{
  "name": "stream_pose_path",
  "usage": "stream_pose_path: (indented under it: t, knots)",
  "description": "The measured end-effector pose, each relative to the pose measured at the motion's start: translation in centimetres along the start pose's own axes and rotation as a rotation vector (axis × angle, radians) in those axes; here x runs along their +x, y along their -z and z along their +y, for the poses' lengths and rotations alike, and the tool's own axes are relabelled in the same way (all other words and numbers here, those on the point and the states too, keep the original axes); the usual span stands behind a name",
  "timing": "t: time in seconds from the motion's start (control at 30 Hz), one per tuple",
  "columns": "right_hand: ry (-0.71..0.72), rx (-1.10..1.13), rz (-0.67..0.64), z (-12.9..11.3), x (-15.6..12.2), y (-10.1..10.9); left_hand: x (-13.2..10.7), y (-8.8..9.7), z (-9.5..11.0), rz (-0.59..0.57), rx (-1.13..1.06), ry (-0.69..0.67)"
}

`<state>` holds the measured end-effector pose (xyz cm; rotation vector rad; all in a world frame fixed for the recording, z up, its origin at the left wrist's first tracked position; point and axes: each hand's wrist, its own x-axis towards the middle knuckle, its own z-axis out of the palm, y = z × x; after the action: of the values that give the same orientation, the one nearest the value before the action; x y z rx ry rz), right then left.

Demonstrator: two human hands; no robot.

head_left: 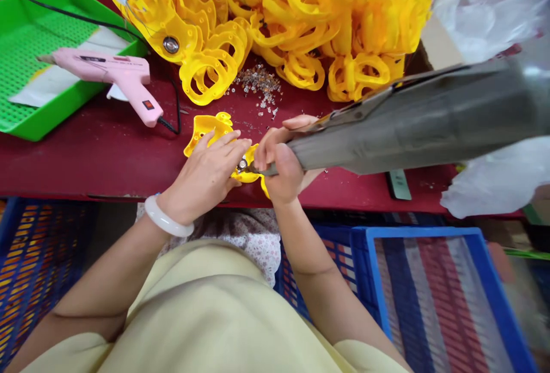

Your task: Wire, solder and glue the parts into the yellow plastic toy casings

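Note:
A flat yellow plastic piece (210, 126) lies on the dark red table (107, 155) near its front edge. My left hand (206, 175) lies on that piece with its fingers pressed flat, the fingertips next to a small shiny metal part (243, 164). My right hand (279, 161) is closed round the front end of a long grey tool (421, 121), whose tip meets the metal part. The grey tool stretches away to the upper right, close to the camera and blurred.
A big heap of yellow plastic pieces (301, 18) fills the back of the table, with small clear beads (260, 83) scattered before it. A pink glue gun (116, 75) rests against a green tray (30, 75) at left. Blue crates (429, 287) stand below the table.

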<state>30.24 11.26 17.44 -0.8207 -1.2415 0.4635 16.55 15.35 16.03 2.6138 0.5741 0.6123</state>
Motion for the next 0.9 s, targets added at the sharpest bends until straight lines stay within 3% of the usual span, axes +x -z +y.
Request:
stream_pose_path:
  t: [0.1,0.2,0.27,0.37,0.47,0.53,0.6,0.73,0.9]
  knots:
    - [-0.011,0.034,0.05,-0.9,0.2,-0.1,0.4,0.1,-0.7,-0.036,0.019,-0.042]
    - [0.053,0.104,0.146,-3.2,1.0,0.7,0.5,0.6,-1.4,-0.112,0.068,-0.148]
    - [0.148,0.116,0.231,-4.9,1.4,1.9,0.1,1.3,-1.7,-0.158,0.103,-0.243]
    - [0.133,-0.045,0.472,-6.3,0.9,4.6,-1.0,2.3,-1.5,-0.161,0.151,-0.287]
    - [0.035,-0.255,0.647,-6.3,-0.6,7.2,-2.5,3.0,-0.7,0.018,0.128,-0.183]
    - [-0.01,-0.357,0.724,-6.1,-1.7,8.6,-3.3,3.1,-0.2,0.239,0.108,-0.005]
    - [0.005,-0.427,0.764,-5.9,-2.6,9.6,-3.9,2.8,0.1,0.37,0.128,0.181]
    - [0.084,-0.593,0.695,-7.0,-4.1,11.2,-3.9,1.9,0.1,0.325,0.186,0.322]
    - [-0.14,-0.879,0.354,-9.5,-4.8,12.7,-3.5,1.2,-0.1,0.338,0.227,0.39]
